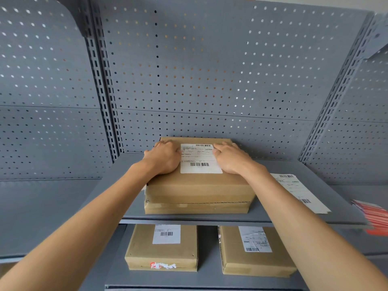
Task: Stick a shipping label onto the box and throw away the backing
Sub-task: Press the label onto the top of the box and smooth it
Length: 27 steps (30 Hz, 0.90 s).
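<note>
A brown cardboard box point(197, 190) sits on the grey metal shelf point(294, 215) in front of me. A white shipping label point(199, 159) with barcodes lies flat on the box's top. My left hand point(163, 158) rests on the box top at the label's left edge, fingers curled down. My right hand point(233, 158) presses at the label's right edge, fingers bent onto the paper. Neither hand holds anything. No separate backing sheet is visible in either hand.
Another white label sheet point(300, 192) lies on the shelf to the right of the box. Red and white slips point(375, 217) sit at the far right edge. Two labelled cardboard boxes point(163, 248) point(256, 250) stand on the lower shelf. A perforated grey back panel point(210, 70) rises behind.
</note>
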### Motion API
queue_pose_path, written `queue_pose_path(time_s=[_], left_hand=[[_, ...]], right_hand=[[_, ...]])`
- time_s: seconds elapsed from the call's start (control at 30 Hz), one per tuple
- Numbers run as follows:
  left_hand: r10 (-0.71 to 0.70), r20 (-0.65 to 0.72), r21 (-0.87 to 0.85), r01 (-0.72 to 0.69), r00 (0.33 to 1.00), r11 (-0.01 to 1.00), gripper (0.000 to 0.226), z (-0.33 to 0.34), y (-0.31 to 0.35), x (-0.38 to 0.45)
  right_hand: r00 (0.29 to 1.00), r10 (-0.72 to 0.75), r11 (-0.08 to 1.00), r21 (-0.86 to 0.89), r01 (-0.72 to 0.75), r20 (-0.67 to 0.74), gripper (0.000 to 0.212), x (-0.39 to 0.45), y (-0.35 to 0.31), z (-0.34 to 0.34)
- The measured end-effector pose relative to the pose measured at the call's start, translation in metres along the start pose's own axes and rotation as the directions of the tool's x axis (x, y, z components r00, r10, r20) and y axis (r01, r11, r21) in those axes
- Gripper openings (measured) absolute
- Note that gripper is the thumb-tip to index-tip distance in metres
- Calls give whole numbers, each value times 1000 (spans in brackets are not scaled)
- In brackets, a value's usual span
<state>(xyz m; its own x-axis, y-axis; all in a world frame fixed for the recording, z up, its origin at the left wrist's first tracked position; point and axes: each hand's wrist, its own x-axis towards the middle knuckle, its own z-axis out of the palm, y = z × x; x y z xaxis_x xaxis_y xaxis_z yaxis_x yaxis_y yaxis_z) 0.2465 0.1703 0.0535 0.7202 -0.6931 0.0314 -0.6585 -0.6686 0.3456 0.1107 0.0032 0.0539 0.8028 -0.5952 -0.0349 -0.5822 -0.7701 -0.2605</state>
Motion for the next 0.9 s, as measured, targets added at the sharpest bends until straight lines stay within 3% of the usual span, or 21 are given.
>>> queue_pose_path(time_s=[0.17,0.27,0.43,0.6,0.9], left_hand=[[-27,0,-35,27,1000,999,39,-4,6,-6],[-39,-2,4,39,999,999,48,-7,18,-14],[-41,-13,78,42,999,996,71,2,36,-28],[-24,-27,111,27,999,993,53,5,36,-30],[56,-31,20,-55,998,998,27,0,14,-26]], right_hand=[[1000,-13,999,31,14,-20,49,-6,-2,-7],[999,37,998,46,-35,-39,52,-18,-9,-11],[998,60,995,-78,-62,-30,81,-35,-30,0],[998,63,995,-82,-65,-22,74,-34,-29,-1],[1000,-24,1000,-6,24,5,51,-41,-7,-12]])
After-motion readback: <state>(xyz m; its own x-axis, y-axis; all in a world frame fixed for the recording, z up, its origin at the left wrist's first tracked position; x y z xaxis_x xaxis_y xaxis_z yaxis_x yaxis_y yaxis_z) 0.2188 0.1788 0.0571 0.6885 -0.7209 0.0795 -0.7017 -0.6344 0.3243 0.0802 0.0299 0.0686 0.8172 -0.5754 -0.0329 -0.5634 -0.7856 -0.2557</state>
